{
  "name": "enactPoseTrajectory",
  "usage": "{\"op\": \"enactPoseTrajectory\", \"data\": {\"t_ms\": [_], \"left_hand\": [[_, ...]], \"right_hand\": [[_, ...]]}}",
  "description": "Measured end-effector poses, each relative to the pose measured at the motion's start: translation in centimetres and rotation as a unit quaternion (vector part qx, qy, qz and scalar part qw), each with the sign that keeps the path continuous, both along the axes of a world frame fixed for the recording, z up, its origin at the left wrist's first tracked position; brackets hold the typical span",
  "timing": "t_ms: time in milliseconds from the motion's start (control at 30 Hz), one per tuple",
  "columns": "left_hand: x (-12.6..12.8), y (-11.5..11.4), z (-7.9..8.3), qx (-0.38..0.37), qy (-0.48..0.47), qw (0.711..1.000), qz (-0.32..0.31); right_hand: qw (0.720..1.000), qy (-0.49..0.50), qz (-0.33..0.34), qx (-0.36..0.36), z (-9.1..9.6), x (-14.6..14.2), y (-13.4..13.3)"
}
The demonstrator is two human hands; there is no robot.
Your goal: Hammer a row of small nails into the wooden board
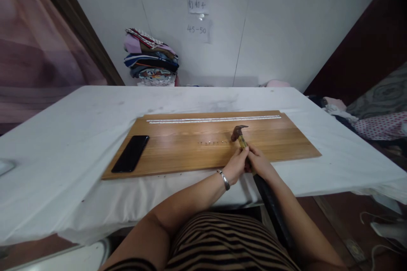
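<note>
A claw hammer (239, 132) with a brown head rests its head on a wooden board (178, 152), at the right end of a short row of small nails (213, 142). My right hand (261, 163) is wrapped round the hammer's yellow neck just below the head; the long dark handle runs back along my forearm. My left hand (237, 164), with a silver bracelet at the wrist, is closed in a pinch against the neck beside the right hand; what its fingertips hold is too small to see.
A black phone (130, 153) lies on the board's left end. A white strip (213, 119) runs along the board's far edge. The board lies on a white-covered table (63, 135). Folded clothes (151, 59) are stacked against the back wall. Bedding (375, 123) lies at the right.
</note>
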State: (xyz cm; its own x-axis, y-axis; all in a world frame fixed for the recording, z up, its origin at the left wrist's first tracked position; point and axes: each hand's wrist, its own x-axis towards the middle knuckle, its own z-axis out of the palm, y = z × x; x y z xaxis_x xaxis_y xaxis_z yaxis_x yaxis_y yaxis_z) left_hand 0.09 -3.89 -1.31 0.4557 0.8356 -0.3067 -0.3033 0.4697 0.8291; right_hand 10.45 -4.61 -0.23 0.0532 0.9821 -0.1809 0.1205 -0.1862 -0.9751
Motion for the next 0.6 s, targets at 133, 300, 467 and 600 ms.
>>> {"op": "enactPoseTrajectory", "data": {"t_ms": [133, 300, 467, 600], "left_hand": [[0.09, 0.04, 0.02, -0.003, -0.002, 1.000, -0.003], [0.08, -0.04, 0.25, 0.007, 0.008, 1.000, -0.004], [-0.02, -0.17, 0.32, 0.000, 0.015, 1.000, -0.006], [0.04, -0.12, 0.18, 0.018, 0.019, 1.000, -0.002]], "right_hand": [[1.000, -0.009, 0.003, 0.003, 0.04, 0.12, 0.01], [1.000, -0.006, 0.003, -0.002, 0.29, 0.07, -0.16], [1.000, -0.013, 0.011, 0.008, -0.01, 0.22, -0.13], [0.999, -0.019, 0.017, 0.044, -0.13, 0.26, -0.13]]}}
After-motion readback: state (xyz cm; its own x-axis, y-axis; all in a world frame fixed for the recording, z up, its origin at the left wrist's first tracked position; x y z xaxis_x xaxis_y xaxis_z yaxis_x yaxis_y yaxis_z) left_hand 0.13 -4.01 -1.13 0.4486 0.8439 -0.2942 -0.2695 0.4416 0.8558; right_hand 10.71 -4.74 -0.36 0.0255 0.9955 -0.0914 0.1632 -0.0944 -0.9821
